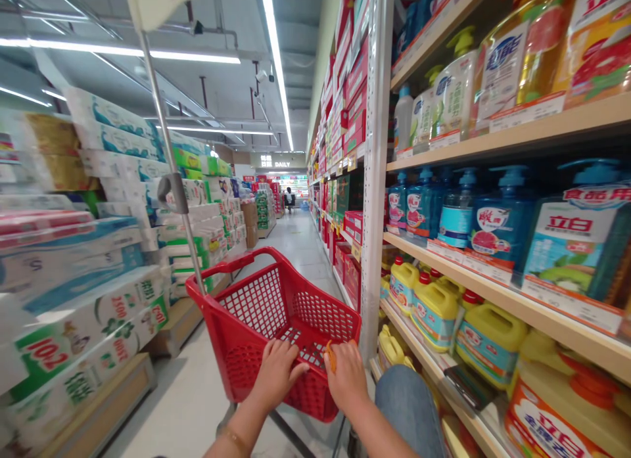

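Observation:
A red plastic shopping cart (231, 353) with lattice sides stands in front of me, and its visible basket floor holds nothing I can make out. My left hand (280, 369) is closed over the near edge of the cart, thumb pointing right. Beside it, my right hand (346, 372) grips the same edge farther right. A small orange piece (331, 357) shows at the right thumb and forefinger; I cannot tell what it is. The palms hide the part of the edge they hold. A metal pole (170, 149) with a grey hook rises from the cart's left side.
Shelves (493, 248) of pump bottles (500, 221) and yellow jugs (490, 343) run close along the right. Stacked paper packs (98, 353) line the left, partly blurred. A tiled aisle (290, 248) leads ahead to a distant seated person (289, 198). A denim-covered knee (409, 405) is at lower right.

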`<move>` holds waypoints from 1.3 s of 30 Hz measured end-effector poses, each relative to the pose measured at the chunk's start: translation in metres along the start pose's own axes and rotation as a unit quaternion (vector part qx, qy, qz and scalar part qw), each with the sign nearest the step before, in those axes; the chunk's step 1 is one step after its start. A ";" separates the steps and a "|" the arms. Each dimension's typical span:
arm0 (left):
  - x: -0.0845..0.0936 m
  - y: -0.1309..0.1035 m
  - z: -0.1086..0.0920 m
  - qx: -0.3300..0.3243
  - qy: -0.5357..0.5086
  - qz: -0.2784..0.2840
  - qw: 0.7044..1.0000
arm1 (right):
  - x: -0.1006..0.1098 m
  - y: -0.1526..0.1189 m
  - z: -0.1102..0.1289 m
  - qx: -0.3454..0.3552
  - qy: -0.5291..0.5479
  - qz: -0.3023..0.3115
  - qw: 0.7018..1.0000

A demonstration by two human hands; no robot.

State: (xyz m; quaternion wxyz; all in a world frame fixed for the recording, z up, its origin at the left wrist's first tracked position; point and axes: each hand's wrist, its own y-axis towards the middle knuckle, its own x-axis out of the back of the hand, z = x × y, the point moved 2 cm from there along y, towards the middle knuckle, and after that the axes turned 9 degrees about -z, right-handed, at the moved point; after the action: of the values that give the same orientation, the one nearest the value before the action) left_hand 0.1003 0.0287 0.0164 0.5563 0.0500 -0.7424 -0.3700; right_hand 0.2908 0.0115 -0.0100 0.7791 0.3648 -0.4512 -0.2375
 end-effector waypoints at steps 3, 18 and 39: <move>-0.002 0.000 -0.010 0.001 0.018 -0.009 1.000 | 0.005 -0.011 0.006 0.024 0.009 -0.010 1.000; 0.016 0.008 0.002 0.082 0.119 -0.045 0.989 | -0.013 0.002 0.024 0.042 -0.051 -0.061 0.996; 0.089 -0.003 0.060 0.145 0.223 -0.047 0.963 | -0.040 0.044 0.029 0.060 0.024 0.009 0.998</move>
State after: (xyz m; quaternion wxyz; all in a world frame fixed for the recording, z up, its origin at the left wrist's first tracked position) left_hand 0.0140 0.0133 0.0784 0.6768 0.2463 -0.6415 -0.2641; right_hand 0.2480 0.0561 0.0126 0.7683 0.4122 -0.4495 -0.1939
